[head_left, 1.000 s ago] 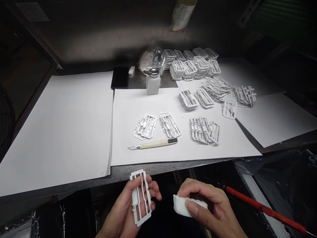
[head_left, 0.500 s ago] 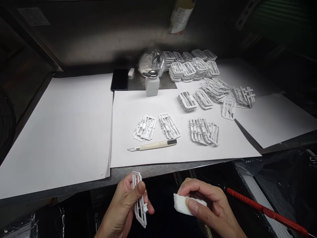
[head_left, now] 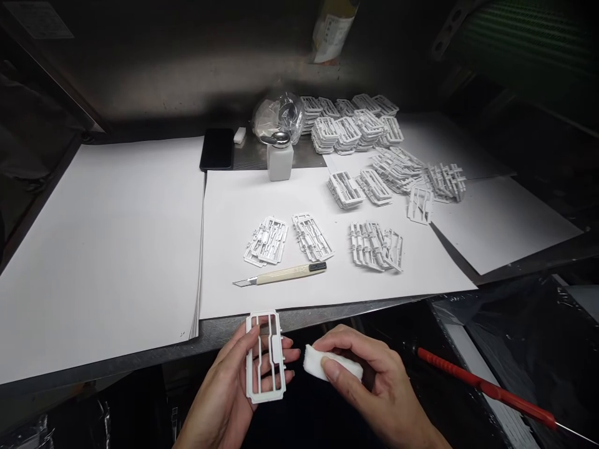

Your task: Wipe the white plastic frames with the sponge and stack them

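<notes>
My left hand (head_left: 234, 374) holds a white plastic frame (head_left: 276, 395) with thin inner bars, its broad face turned up toward me. The thumb presses on its left side and the other fingers lie behind it, showing through the gaps. In my right hand (head_left: 374, 374) a folded white cotton pad (head_left: 314, 362) is pinched between thumb and fingers, just right of the frame and apart from it. Beyond my hands, a craft knife (head_left: 281, 274) with a cream handle lies on the white paper (head_left: 234, 193), its blade pointing left.
Small piles of similar frames (head_left: 269, 240) lie behind the knife, with taller stacks (head_left: 349, 131) at the back right. A pump bottle (head_left: 279, 162), a black phone (head_left: 218, 148) and a clear plastic bag (head_left: 290, 115) stand or lie behind. A red-handled tool (head_left: 486, 386) is at the lower right.
The frame in my left hand has turned from nearly edge-on to face-up. My right hand has come left, closer to it, with the cotton pad. The whole view has shifted slightly.
</notes>
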Tool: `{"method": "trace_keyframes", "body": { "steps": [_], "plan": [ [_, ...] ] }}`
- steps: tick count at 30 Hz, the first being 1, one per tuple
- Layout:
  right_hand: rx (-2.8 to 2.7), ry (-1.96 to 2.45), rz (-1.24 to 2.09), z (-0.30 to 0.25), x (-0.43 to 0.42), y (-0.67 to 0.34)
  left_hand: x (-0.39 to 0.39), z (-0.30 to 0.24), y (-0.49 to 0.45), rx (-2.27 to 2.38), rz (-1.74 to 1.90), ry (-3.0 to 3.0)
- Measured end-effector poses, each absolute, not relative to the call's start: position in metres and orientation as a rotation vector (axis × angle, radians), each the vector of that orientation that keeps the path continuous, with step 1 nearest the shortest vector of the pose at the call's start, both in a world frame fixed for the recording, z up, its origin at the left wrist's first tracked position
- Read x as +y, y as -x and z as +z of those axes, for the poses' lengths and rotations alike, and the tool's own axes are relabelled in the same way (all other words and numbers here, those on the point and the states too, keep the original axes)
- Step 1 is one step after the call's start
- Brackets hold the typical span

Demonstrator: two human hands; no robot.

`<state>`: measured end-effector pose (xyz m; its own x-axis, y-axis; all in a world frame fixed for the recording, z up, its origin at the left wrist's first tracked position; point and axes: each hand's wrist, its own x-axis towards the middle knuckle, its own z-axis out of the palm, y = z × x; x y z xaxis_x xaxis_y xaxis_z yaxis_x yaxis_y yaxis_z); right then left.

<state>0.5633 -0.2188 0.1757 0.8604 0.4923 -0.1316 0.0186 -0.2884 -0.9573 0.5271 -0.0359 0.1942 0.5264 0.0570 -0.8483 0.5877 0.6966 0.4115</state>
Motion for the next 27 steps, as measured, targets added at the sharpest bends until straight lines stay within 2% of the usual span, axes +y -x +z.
{"method": "trace_keyframes", "body": {
  "steps": [13,27],
  "plan": [
    [-0.627,1.725,0.447,0.171,-0.202,-0.556,-0.030,0.192,-0.527,0.976,-0.363,-0.644],
    [-0.679,1.773,0.638,0.177,-0.198,-0.554,-0.029,0.190,-0.528,0.928,-0.364,-0.572]
  ]
}}
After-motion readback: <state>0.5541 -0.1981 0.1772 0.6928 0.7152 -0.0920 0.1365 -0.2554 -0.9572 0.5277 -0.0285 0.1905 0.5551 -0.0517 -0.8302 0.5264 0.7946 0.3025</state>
